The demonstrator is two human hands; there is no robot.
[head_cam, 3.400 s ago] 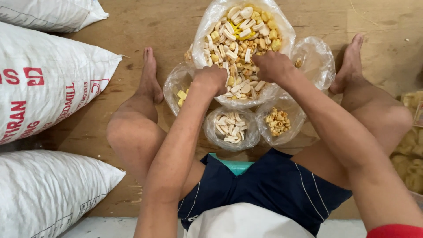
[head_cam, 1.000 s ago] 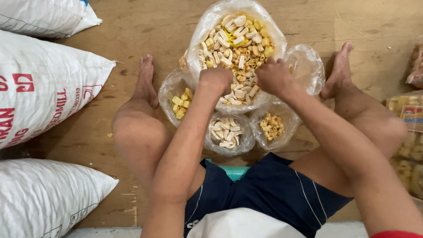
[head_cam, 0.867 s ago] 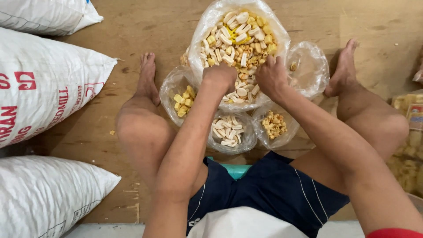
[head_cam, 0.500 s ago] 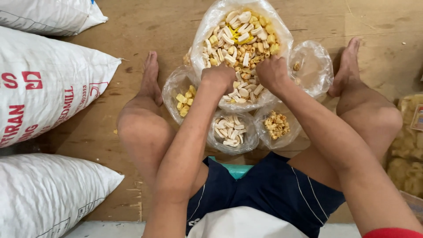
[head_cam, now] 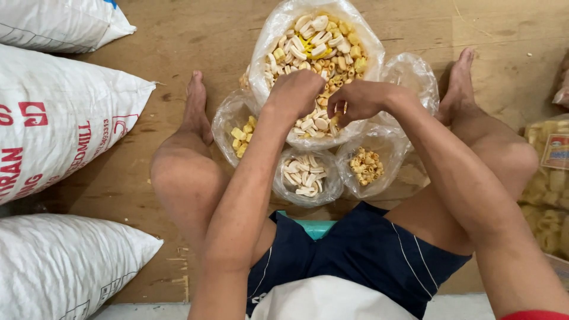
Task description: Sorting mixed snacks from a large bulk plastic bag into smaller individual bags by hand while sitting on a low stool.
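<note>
Both hands sit inside the big clear bag (head_cam: 367, 44) of mixed snack pieces: the left hand (head_cam: 294, 95) curled knuckles-up, grip hidden; the right hand (head_cam: 354, 102) pinching a pale piece. The small bag of white pieces (head_cam: 305, 175) lies just below them, nearer the left.

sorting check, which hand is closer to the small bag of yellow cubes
Left. The left hand is just up and right of the bag of yellow cubes; the right hand is farther right.

Both hands (head_cam: 329, 98) in big bag (head_cam: 278, 35) of mixed snack pcs (head_cam: 326, 41), w/ smaller bags (head_cam: 305, 178) below.
</note>
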